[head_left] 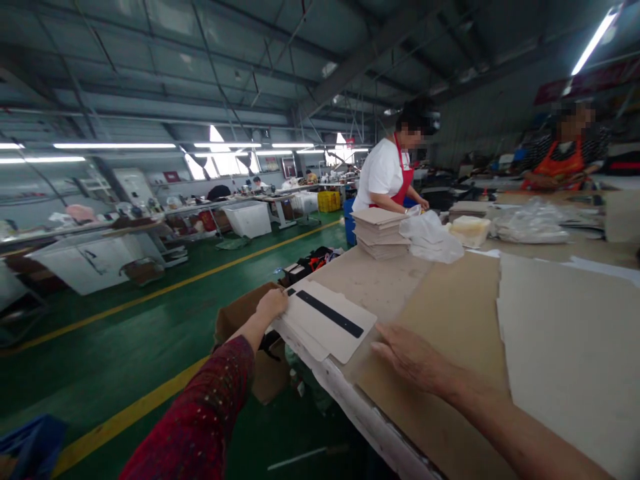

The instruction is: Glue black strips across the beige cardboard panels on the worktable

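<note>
A pale cardboard panel [320, 320] with a rounded corner lies at the table's near left edge, with other panel edges showing under it. Along its top runs a black strip [330, 313]. My left hand [273, 305] is closed at the panel's left end, its fingertips partly hidden; a small black piece [291, 292] shows beside them. My right hand [413, 353] is open, fingers stretched out low over the table, with its fingertips at the panel's right corner.
The brown-topped table [440, 313] carries a stack of cardboard pieces [383, 233], plastic bags [433, 237] and a large pale sheet [570, 327]. A cardboard box [245, 310] stands on the floor at left. Two co-workers in aprons, one in red [405, 180], stand beyond.
</note>
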{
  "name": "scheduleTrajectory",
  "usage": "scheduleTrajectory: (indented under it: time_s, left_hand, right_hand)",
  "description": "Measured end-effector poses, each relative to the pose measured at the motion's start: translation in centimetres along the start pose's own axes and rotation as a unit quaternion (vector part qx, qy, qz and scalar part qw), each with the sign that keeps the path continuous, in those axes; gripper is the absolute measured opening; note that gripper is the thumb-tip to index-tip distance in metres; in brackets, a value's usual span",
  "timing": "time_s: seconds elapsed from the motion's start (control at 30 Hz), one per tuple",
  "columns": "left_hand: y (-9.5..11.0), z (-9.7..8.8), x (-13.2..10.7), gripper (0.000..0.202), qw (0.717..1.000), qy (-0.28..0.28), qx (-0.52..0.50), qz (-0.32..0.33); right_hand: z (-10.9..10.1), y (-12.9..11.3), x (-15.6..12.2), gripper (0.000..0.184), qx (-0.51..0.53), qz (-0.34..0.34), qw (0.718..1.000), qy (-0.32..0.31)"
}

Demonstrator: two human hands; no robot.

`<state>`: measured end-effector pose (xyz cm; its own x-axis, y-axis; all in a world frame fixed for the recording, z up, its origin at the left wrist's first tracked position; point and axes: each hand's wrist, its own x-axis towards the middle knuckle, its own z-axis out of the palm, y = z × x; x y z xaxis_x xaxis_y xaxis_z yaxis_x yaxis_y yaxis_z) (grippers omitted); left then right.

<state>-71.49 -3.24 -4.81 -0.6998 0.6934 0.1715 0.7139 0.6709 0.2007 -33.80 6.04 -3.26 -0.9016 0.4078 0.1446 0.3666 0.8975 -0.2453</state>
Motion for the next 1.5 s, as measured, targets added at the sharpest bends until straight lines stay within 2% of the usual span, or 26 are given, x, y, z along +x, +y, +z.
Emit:
scheduleTrajectory:
  time_s: [0.17,0.27,0.37,0.47,0.57,0.63,0.7,0.73,0.8,0.87,0.93,1.0,1.03,1.1,1.2,1.27,1.33,1.4,1.5]
  left_hand:
    - [-0.9,0.9,0.7,0.03,0.999,-0.027,-0.025,-0.016]
    - [-0.9,0.8,0.3,0.032,0.998,-0.031,-0.039,-0.028]
    - [-0.4,-0.2,-0.7,0.032,0.997,-0.028,-0.055,-0.036]
    - [0.8,-2.1,-1.9,0.034,0.996,-0.011,-0.075,-0.043]
    - [3.2,-4.5,-3.8,0.034,0.994,-0.003,-0.11,-0.024]
    - [5.8,-5.8,-6.3,0.038,0.989,-0.031,-0.147,0.016]
    - [8.8,-6.6,-10.1,0.043,0.975,-0.089,-0.191,0.068]
    - [10.4,-6.8,-12.4,0.044,0.96,-0.143,-0.22,0.101]
    - [13.7,-7.0,-17.0,0.045,0.865,-0.342,-0.325,0.174]
    - [16.8,-6.9,-20.9,0.042,0.784,-0.451,-0.354,0.236]
    - [19.4,-6.6,-23.5,0.034,0.752,-0.475,-0.35,0.295]
    - [21.6,-6.1,-24.9,0.024,0.741,-0.474,-0.344,0.329]
    - [22.4,-5.9,-25.3,0.023,0.733,-0.485,-0.343,0.332]
    - [23.8,-5.5,-25.9,0.028,0.702,-0.535,-0.34,0.325]
    - [25.0,-5.3,-26.3,0.045,0.658,-0.579,-0.356,0.324]
    - [25.5,-5.2,-26.4,0.052,0.659,-0.57,-0.36,0.333]
    - [26.0,-5.3,-26.5,0.051,0.679,-0.554,-0.339,0.342]
    - [26.5,-5.4,-26.6,0.046,0.704,-0.531,-0.307,0.357]
    - [27.2,-5.6,-26.9,0.033,0.731,-0.488,-0.274,0.39]
  right_hand:
    - [3.3,-1.8,2.1,0.055,-0.005,-0.012,1.0,-0.027]
    - [3.8,-3.8,2.6,0.057,0.017,-0.02,0.999,-0.034]
    - [3.7,-5.3,3.3,0.054,0.031,0.0,0.999,-0.03]
    - [2.4,-5.4,2.9,0.049,0.02,0.028,0.999,-0.038]
    - [-0.6,-4.5,0.4,0.043,0.023,0.037,0.998,-0.047]
    - [-2.9,-4.0,-2.3,0.042,0.057,0.023,0.998,-0.022]
    - [-4.8,-3.8,-5.1,0.048,0.112,0.028,0.993,0.033]
    - [-5.5,-3.8,-6.3,0.051,0.144,0.046,0.986,0.065]
    - [-6.2,-3.9,-8.5,0.057,0.203,0.089,0.969,0.11]
    - [-6.2,-3.9,-10.3,0.054,0.237,0.093,0.959,0.126]
    - [-5.7,-3.7,-11.9,0.041,0.241,0.052,0.961,0.123]
    - [-5.3,-3.3,-13.7,0.03,0.246,0.026,0.961,0.121]
    - [-5.2,-3.0,-14.8,0.03,0.257,0.035,0.957,0.13]
    - [-5.3,-2.2,-17.1,0.03,0.293,0.108,0.932,0.181]
    - [-6.0,-0.5,-20.5,0.029,0.372,0.261,0.846,0.279]
    - [-6.2,0.6,-22.4,0.039,0.422,0.313,0.791,0.314]
    - [-5.9,1.4,-23.8,0.044,0.447,0.326,0.763,0.334]
    - [-5.5,1.8,-24.6,0.045,0.449,0.332,0.754,0.346]
    - [-4.8,1.8,-25.8,0.047,0.433,0.344,0.756,0.35]
